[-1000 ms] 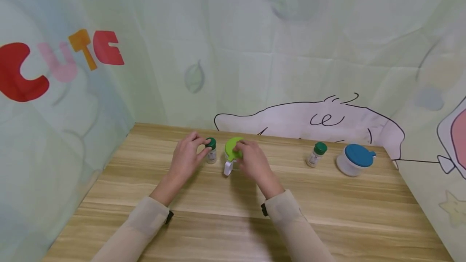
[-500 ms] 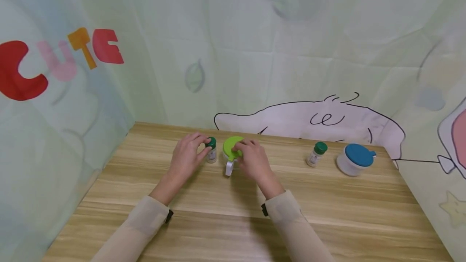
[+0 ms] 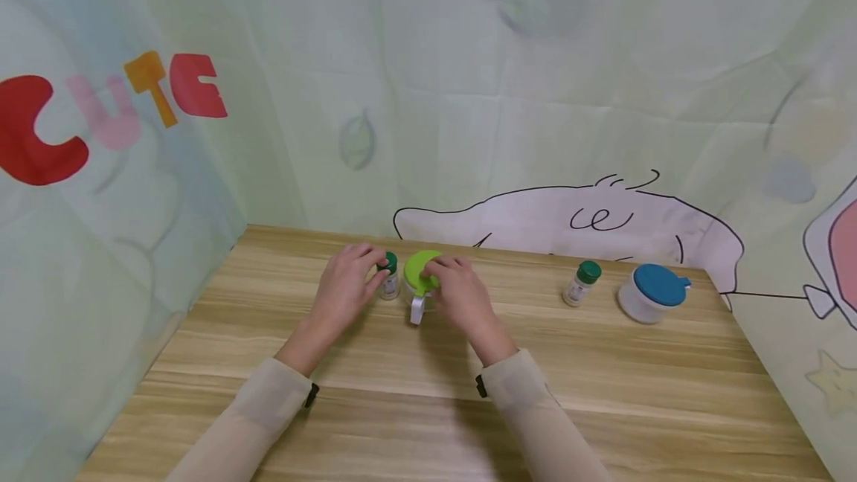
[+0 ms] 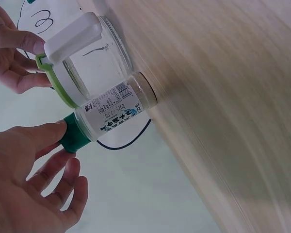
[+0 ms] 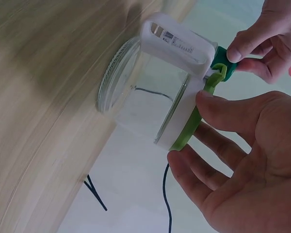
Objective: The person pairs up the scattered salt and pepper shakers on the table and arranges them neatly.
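Currently, the step in hand appears to be the placement of a glass jar (image 5: 150,87) beside a small bottle (image 3: 389,287). Both stand upright on the table (image 3: 375,422), the jar just to the right of the small bottle with its white handle (image 5: 177,46) toward the person. The left hand (image 3: 343,285) pinches the dark green cap (image 4: 75,134) between thumb and forefinger. The right hand (image 3: 460,294) grips the light green lid (image 3: 416,265), thumb on one edge, fingertips on another. The next move seems to call for holding the small bottle steady, keeping the jar flat, then parting the right fingers without tugging the lid. A second bottle (image 3: 581,286) and a blue-lidded pot (image 3: 644,305) stand well apart to the right.

Note these limits. The right hand covers part of the lid in the head view. In the right wrist view, the jar hides most of the small bottle. Contact between the two cannot be confirmed. The fine print on the label (image 4: 111,104) is illegible.
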Available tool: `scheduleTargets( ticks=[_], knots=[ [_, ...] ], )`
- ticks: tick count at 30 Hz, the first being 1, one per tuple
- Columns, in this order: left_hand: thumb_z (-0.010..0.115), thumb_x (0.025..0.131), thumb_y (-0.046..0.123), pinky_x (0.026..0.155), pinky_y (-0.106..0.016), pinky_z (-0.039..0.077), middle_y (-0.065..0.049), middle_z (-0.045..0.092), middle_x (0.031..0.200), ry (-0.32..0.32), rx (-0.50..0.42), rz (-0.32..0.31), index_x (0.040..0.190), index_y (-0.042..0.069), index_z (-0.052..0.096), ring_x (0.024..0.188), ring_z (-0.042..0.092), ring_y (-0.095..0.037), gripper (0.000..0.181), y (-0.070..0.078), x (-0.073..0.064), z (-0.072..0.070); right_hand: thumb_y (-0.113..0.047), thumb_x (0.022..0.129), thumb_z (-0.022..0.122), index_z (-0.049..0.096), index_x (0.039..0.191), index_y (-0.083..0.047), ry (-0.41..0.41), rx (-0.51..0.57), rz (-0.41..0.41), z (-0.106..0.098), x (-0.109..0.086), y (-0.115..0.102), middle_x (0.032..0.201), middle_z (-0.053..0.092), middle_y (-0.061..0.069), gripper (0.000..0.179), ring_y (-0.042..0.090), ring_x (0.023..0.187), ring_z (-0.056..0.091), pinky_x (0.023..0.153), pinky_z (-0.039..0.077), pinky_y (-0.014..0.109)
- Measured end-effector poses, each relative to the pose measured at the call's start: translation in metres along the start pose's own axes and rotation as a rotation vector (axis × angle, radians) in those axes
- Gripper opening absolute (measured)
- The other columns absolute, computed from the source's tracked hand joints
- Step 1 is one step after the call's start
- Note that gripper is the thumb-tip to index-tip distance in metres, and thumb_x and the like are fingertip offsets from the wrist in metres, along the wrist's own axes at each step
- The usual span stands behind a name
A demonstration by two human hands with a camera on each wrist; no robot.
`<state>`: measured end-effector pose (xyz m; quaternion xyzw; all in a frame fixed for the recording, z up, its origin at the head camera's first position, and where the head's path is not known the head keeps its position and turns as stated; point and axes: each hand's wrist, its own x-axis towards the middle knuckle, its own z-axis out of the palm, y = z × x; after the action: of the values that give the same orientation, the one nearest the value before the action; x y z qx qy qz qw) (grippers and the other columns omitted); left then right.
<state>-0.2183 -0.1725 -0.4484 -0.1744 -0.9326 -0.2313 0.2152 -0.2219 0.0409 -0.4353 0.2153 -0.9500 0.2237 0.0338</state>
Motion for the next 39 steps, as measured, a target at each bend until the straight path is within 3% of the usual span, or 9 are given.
scheduleTargets(
  ticks=[7, 11, 21, 34, 39],
  knots=[
    [0.086, 0.087, 0.006, 0.087, -0.051, 0.055, -0.011, 0.072, 0.101, 0.034, 0.017, 0.065, 0.095, 0.006, 0.070, 0.095, 0.065, -0.034, 0.017, -0.0022, 0.0012, 0.0036, 0.004, 0.093, 0.076, 0.077, 0.117, -0.009, 0.009, -0.018, -0.064, 0.0031, 0.0030, -0.0020, 0.136, 0.070, 0.012, 0.028, 0.035, 0.128, 0.060, 0.112, 0.051, 0.046],
    [0.086, 0.086, 0.004, 0.087, -0.050, 0.055, -0.011, 0.072, 0.100, 0.052, 0.001, 0.074, 0.094, 0.006, 0.070, 0.094, 0.064, -0.034, 0.018, -0.0024, 0.0014, 0.0043, 0.003, 0.093, 0.076, 0.077, 0.118, -0.008, 0.011, -0.002, -0.061, 0.0031, 0.0023, -0.0027, 0.136, 0.069, 0.012, 0.028, 0.035, 0.129, 0.059, 0.113, 0.050, 0.046],
    [0.084, 0.089, 0.004, 0.093, -0.049, 0.055, -0.011, 0.071, 0.104, 0.015, -0.027, 0.029, 0.098, 0.005, 0.070, 0.100, 0.064, -0.033, 0.016, -0.0010, -0.0005, 0.0023, 0.008, 0.092, 0.074, 0.076, 0.114, -0.009, 0.017, 0.014, -0.042, 0.0034, 0.0032, -0.0052, 0.136, 0.069, 0.011, 0.028, 0.036, 0.131, 0.059, 0.112, 0.052, 0.047],
    [0.083, 0.092, 0.006, 0.090, -0.048, 0.057, -0.012, 0.072, 0.112, -0.024, -0.058, -0.011, 0.110, 0.006, 0.072, 0.104, 0.065, -0.032, 0.021, -0.0007, 0.0002, 0.0014, 0.010, 0.088, 0.076, 0.073, 0.107, -0.008, 0.034, 0.014, -0.055, 0.0048, 0.0023, -0.0047, 0.133, 0.070, 0.013, 0.027, 0.039, 0.130, 0.060, 0.110, 0.053, 0.050],
    [0.084, 0.092, 0.011, 0.089, -0.049, 0.057, -0.009, 0.072, 0.108, -0.028, -0.038, -0.022, 0.106, 0.008, 0.074, 0.103, 0.066, -0.032, 0.017, -0.0004, 0.0013, 0.0002, 0.008, 0.089, 0.077, 0.072, 0.108, -0.009, 0.020, 0.000, -0.049, 0.0054, 0.0030, -0.0051, 0.135, 0.069, 0.012, 0.026, 0.038, 0.130, 0.059, 0.109, 0.053, 0.050]
  ],
)
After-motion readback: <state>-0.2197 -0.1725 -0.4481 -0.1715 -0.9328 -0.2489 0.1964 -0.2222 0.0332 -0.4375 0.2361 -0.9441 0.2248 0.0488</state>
